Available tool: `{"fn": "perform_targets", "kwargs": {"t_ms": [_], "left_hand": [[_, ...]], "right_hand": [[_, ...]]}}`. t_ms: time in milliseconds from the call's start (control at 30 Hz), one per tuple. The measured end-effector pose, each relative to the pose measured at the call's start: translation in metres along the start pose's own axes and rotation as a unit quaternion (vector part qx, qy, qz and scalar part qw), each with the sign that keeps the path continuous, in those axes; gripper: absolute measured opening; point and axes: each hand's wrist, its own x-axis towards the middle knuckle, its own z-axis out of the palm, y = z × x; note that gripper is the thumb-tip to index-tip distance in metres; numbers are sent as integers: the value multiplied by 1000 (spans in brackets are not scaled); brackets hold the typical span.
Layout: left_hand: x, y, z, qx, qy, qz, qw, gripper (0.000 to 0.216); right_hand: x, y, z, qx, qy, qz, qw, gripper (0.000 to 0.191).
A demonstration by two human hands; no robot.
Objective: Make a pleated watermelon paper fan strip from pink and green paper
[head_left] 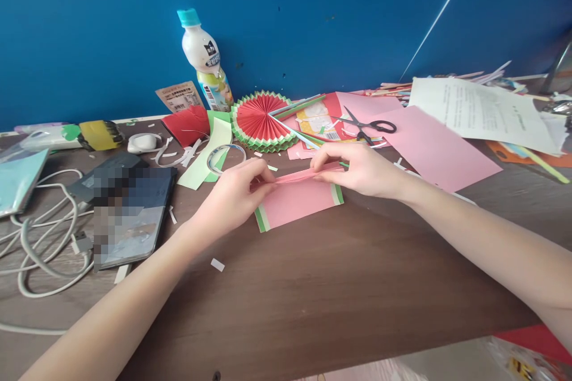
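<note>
Head view: your left hand (239, 187) and right hand (357, 169) pinch the folded far edge of the green-edged pink paper (297, 205) over the tabletop (335, 286). Its fold (292, 177) runs crosswise between your closed fingers (259, 168).

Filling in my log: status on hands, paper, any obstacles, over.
Left hand, right hand pinching pink paper at folded far edge. Nearer part unfolded, green-edged both ends. Scissors beyond right hand.

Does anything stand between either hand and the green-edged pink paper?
Nothing visible: the left hand and right hand both pinch the folded far edge of the pink paper. The scissors and red fan lie beyond it.
</note>
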Motion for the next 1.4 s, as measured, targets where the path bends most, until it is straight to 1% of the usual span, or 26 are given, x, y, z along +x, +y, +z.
{"fn": "perform_targets", "kwargs": {"t_ms": [167, 300, 400, 467, 500, 567, 633, 700, 767, 833, 900, 967, 1033, 1100, 1200, 1300, 1400], "left_hand": [[0, 5, -1, -81, 28, -31, 996, 8], [-1, 6, -1, -136, 48, -26, 989, 11], [-2, 7, -1, -141, 53, -12, 989, 12], [-2, 8, -2, -128, 52, -2, 990, 8], [-3, 9, -2, -115, 52, 5, 992, 4], [-4, 11, -3, -59, 60, 32, 996, 13], [-4, 11, -2, 42, 90, 79, 992, 19], [-5, 9, 0, 150, 129, 132, 971, 18], [-5, 7, 4, 223, 138, 175, 949, 20], [-5, 5, 7, 253, 106, 195, 942, 23], [-4, 3, 9, 237, 51, 178, 954, 22], [-3, 2, 9, 175, -17, 130, 976, 18], [-2, 0, 7, 91, -84, 66, 990, 14], [-1, -3, 5, 22, -131, 8, 991, 10], [1, -6, 3, -31, -160, -40, 986, 9], [3, -7, 1, -44, -177, -58, 982, 12], [3, -7, 1, -43, -185, -59, 980, 12]], "right_hand": [[1, -4, 1, 46, 29, 19, 998, 8], [1, -6, 3, 68, 57, 20, 996, 9], [0, -7, 3, 65, 66, 9, 996, 9], [-1, -8, 3, 50, 61, -3, 997, 13], [-2, -8, 3, 38, 60, -12, 997, 13], [-2, -9, 3, -4, 72, -45, 996, 11], [-1, -8, 4, -81, 96, -103, 987, 7], [1, -7, 5, -170, 108, -166, 965, 11], [2, -4, 6, -221, 88, -206, 949, 16], [2, -2, 6, -217, 35, -199, 955, 17], [2, -1, 6, -181, -43, -144, 972, 14], [2, 1, 5, -133, -117, -59, 982, 10], [2, 3, 4, -84, -167, 21, 982, 10], [3, 5, 3, -40, -190, 73, 978, 13], [4, 7, 2, -1, -207, 110, 972, 16], [5, 8, 2, 7, -216, 122, 969, 15], [4, 10, 4, 1, -215, 131, 968, 12]]}}
